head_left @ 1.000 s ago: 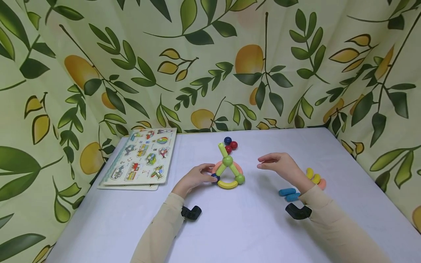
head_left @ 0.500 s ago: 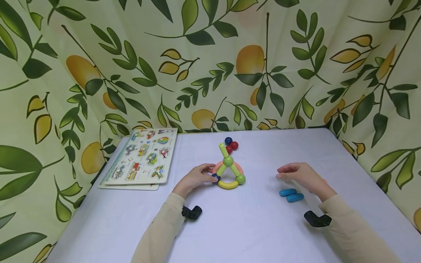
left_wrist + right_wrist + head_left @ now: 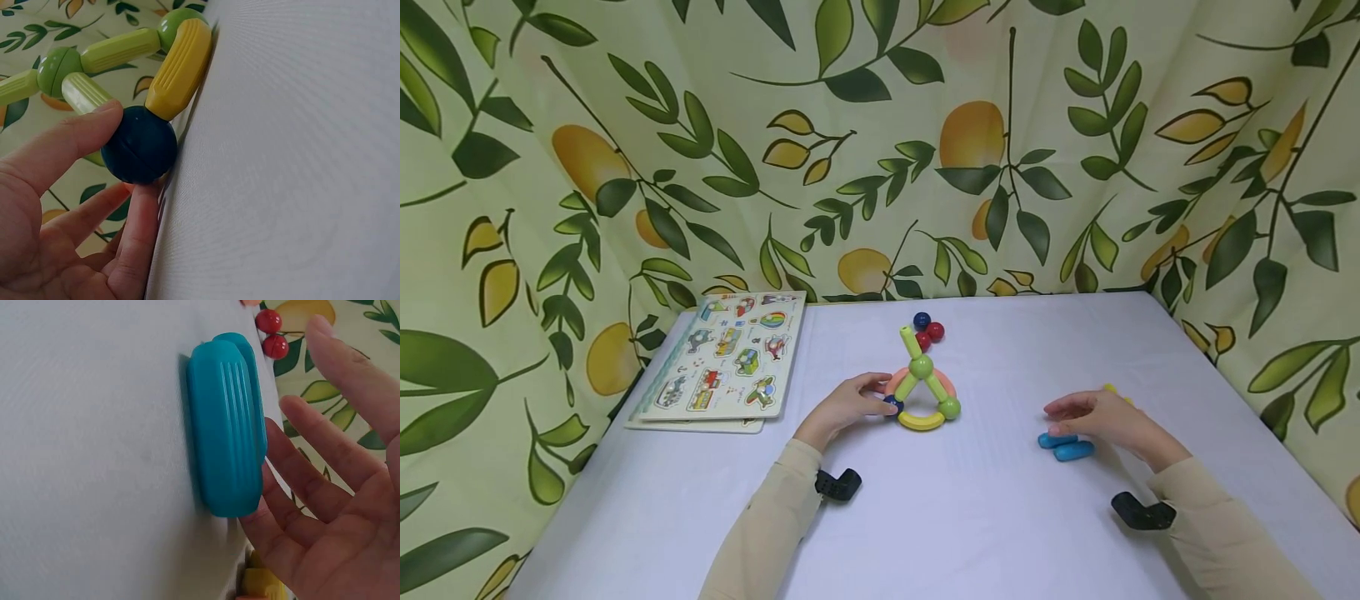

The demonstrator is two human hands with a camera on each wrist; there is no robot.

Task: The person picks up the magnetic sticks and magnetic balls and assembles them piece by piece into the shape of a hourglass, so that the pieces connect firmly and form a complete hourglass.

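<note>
My left hand [image 3: 850,403] pinches a dark blue ball [image 3: 139,147] between thumb and fingers, at the lower left corner of a ball-and-stick construction. A yellow curved stick [image 3: 921,422] links that ball to a green ball [image 3: 950,407]. Light green sticks meet at an upper green ball [image 3: 921,367], and another green stick [image 3: 909,342] points up from it. A pink curved stick [image 3: 950,385] shows behind. My right hand [image 3: 1097,418] hovers with loosely extended fingers by two blue sticks [image 3: 1073,451]. In the right wrist view its fingers lie beside the blue sticks [image 3: 225,431], holding nothing; contact is unclear.
Behind the construction lie a loose dark blue ball [image 3: 921,320] and two red balls [image 3: 936,331]. Yellow pieces [image 3: 265,582] are partly hidden beyond my right hand. Stacked picture puzzle boards [image 3: 722,358] lie at the table's left back. A leaf-patterned curtain [image 3: 880,167] hangs behind.
My right hand has moved right and toward me, away from beside the construction to the blue sticks. The left hand and the construction stay in place.
</note>
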